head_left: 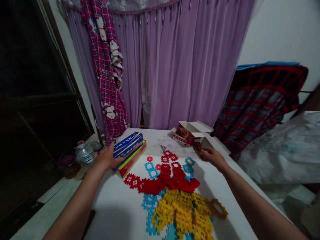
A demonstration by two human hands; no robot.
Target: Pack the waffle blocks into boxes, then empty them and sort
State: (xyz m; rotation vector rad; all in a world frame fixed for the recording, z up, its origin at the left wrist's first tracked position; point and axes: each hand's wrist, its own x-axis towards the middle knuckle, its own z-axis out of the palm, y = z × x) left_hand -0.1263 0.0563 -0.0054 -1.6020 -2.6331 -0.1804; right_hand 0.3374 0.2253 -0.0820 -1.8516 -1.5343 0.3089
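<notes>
1. Two bare hands reach forward over a white table [107,203], well apart, one at each side.
2. The right hand [211,156] has its fingers closed on the near end of a dark red piece [198,148]; whether that piece is separate from the carton behind it, I cannot tell.
3. The left hand [107,158] touches the left end of a blue box [131,143] with white lettering, thumb and fingers spread around that end; I cannot tell whether they are clamped on it.
4. Directly beneath the blue box lies a red and yellow-green box [135,160], both set at a slant near the table's left edge.
5. Just beyond the right hand stands an open carton [183,140], dark red outside, its pale flaps folded outward.
6. Between the forearms spreads a heap of notched plastic pieces: red pieces [172,180] across the middle, yellow pieces [185,210] piled nearer the wearer, and blue pieces [151,200] around and under the yellow.
7. Farther back lie two small red discs, a few teal pieces [189,166] to the right and a grey piece [163,148] at the far tip of the scatter.
8. Behind the table hang a purple curtain [172,66] and, at its left, a magenta checked cloth [110,76].
9. To the right are a red and black plaid cloth [260,96] and crumpled whitish sheeting [287,150]; to the left, a clear bottle [85,153] stands beside the table.
</notes>
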